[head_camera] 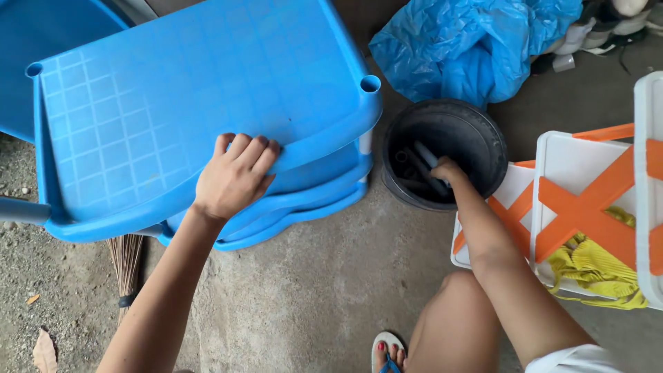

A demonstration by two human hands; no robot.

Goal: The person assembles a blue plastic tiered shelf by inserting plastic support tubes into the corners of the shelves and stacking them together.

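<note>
My left hand (pixel 235 176) rests on the front edge of the top blue plastic shelf tray (pixel 173 97), fingers curled over its rim. More blue trays (pixel 304 200) are stacked beneath it. My right hand (pixel 447 173) reaches down into a black round bucket (pixel 476 131) and closes around grey plastic tubes (pixel 425 155) lying inside. The fingers are partly hidden by the bucket's dark inside.
A crumpled blue plastic bag (pixel 469 48) lies behind the bucket. White and orange plastic panels (pixel 587 200) with a yellow cloth (pixel 594 269) sit at the right. A broom's bristles (pixel 126 262) poke out under the trays. My knee and sandalled foot (pixel 388 352) are below on concrete floor.
</note>
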